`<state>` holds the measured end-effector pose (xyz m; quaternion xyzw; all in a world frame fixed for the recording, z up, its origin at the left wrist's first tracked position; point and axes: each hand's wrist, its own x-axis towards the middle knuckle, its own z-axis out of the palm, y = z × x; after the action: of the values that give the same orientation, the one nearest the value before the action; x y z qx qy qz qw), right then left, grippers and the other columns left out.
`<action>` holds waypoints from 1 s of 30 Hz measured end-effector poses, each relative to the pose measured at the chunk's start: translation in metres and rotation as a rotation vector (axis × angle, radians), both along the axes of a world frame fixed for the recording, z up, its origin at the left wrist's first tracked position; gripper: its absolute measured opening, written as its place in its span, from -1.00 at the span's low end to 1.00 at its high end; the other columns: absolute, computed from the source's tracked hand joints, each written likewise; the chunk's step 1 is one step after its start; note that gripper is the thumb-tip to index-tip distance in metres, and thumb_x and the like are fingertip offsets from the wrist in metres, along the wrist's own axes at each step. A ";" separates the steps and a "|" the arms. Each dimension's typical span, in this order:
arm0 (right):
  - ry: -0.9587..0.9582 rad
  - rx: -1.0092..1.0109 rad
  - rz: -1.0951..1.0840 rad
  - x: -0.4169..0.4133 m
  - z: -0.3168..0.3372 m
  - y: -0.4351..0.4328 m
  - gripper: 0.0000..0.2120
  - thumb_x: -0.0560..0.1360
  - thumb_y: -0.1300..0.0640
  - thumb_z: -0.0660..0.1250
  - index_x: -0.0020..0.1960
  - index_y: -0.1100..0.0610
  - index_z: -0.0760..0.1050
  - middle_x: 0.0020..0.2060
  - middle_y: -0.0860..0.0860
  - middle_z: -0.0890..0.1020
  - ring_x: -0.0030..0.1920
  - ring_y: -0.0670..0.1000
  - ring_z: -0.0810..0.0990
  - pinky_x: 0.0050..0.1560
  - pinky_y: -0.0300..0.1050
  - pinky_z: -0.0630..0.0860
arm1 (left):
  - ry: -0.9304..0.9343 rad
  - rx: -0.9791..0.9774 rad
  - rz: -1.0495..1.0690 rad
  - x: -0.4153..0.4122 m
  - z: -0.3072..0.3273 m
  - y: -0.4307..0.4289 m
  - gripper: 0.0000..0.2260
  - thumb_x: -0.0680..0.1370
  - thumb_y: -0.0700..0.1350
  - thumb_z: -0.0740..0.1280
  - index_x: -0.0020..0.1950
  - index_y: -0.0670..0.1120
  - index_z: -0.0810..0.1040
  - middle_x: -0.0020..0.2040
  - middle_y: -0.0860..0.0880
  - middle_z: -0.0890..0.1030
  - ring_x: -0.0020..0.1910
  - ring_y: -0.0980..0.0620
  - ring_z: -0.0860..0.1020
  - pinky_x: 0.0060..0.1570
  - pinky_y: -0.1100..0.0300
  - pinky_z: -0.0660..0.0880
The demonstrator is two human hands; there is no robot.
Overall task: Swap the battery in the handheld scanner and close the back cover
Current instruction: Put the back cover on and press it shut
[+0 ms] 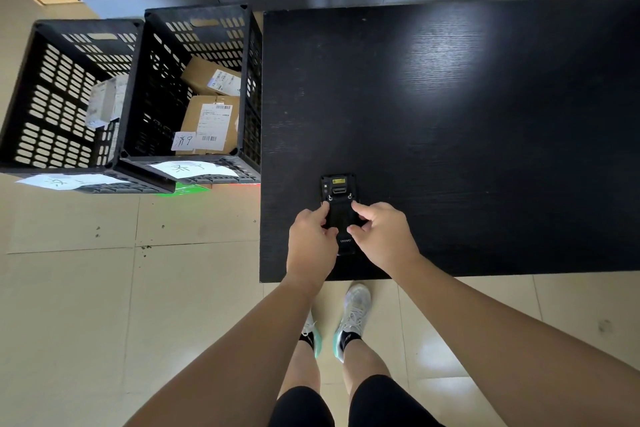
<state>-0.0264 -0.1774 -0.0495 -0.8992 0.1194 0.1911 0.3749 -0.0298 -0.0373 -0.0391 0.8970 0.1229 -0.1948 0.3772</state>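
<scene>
Two hands work on one scanner (pixel 339 208), which lies face down near the front edge of the black table (pixel 485 114), its scan window pointing away from the person. The left hand (pixel 310 246) and the right hand (pixel 382 241) sit on either side of the device, fingers curled in close, with the fingertips (pixel 356 207) pressed against the edges of the back cover (pixel 338 218). Neither hand has lifted anything; they pinch the cover's long sides. Whether the cover is latched or only resting in place cannot be told from here, and no loose battery is in sight. Judging by the grip, the step in hand is working the cover at its side edges. To do it well, press evenly on both sides at once so the cover moves straight and does not twist, and keep the scanner flat on the table. Two black crates (pixel 194 90) holding parcels stand well off to the left, clear of the work.
</scene>
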 end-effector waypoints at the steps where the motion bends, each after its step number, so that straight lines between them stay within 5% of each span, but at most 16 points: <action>1: 0.002 -0.010 0.014 0.001 -0.001 0.000 -0.57 0.49 0.12 0.42 0.35 0.02 0.51 0.11 -0.01 0.55 -0.08 -0.04 0.61 0.04 -0.11 0.58 | 0.010 0.014 -0.027 0.001 -0.001 0.000 -0.57 0.56 -0.25 0.35 0.43 -0.08 0.46 0.09 -0.12 0.53 0.08 -0.06 0.56 0.01 0.25 0.43; 5: 0.022 -0.071 0.104 0.007 -0.005 0.000 -0.59 0.53 0.13 0.38 0.37 0.08 0.49 0.17 0.02 0.51 0.02 0.02 0.60 0.06 -0.07 0.57 | 0.050 0.120 -0.167 0.006 -0.004 0.002 -0.59 0.60 -0.23 0.30 0.45 -0.14 0.41 0.14 -0.15 0.49 0.07 -0.14 0.54 0.02 0.06 0.52; 12: -0.021 -0.059 0.081 0.002 -0.011 -0.001 -0.62 0.54 0.17 0.37 0.35 0.07 0.51 0.06 0.00 0.52 -0.07 -0.01 0.56 -0.05 -0.12 0.55 | 0.047 0.139 -0.196 0.006 -0.005 0.002 -0.58 0.61 -0.23 0.27 0.48 -0.13 0.38 0.16 -0.12 0.47 0.04 -0.10 0.54 -0.07 0.17 0.45; 16: -0.075 0.013 -0.008 -0.002 -0.016 -0.001 -0.62 0.50 0.19 0.42 0.31 0.05 0.55 -0.04 -0.05 0.51 -0.15 -0.09 0.51 -0.10 -0.30 0.42 | 0.030 0.116 -0.156 0.003 -0.003 0.001 -0.56 0.59 -0.22 0.31 0.48 -0.12 0.38 0.16 -0.09 0.47 0.03 -0.07 0.54 -0.04 0.19 0.46; 22: -0.107 0.062 -0.031 0.000 -0.010 -0.006 -0.65 0.48 0.12 0.44 0.26 0.03 0.59 -0.05 -0.03 0.57 -0.19 -0.10 0.57 -0.04 -0.24 0.54 | 0.055 0.093 -0.085 -0.003 0.004 -0.006 -0.35 0.49 0.03 0.43 0.52 -0.06 0.29 0.12 -0.02 0.44 0.09 -0.03 0.51 -0.03 0.19 0.44; 25: -0.215 -0.003 0.166 0.023 -0.001 -0.025 -0.82 0.55 0.12 0.36 0.12 0.09 0.61 -0.04 -0.01 0.61 -0.17 -0.08 0.58 -0.06 -0.15 0.57 | 0.085 0.116 -0.080 -0.003 0.004 -0.010 -0.27 0.47 0.10 0.45 0.54 -0.04 0.23 0.19 -0.01 0.42 0.18 -0.04 0.49 0.09 0.10 0.49; 30: -0.204 -0.234 0.803 0.088 0.018 -0.042 -0.84 0.61 0.07 0.23 0.09 0.09 0.54 0.00 -0.01 0.57 0.00 0.00 0.56 0.02 -0.10 0.52 | 0.090 0.121 -0.080 -0.004 -0.001 -0.012 -0.29 0.51 0.08 0.42 0.56 -0.05 0.18 0.23 -0.01 0.39 0.22 -0.06 0.47 0.19 0.03 0.51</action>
<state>0.0620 -0.2191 -0.0311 -0.9252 -0.2568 0.2171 0.1760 -0.0337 -0.0488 -0.0406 0.9127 0.1152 -0.2420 0.3085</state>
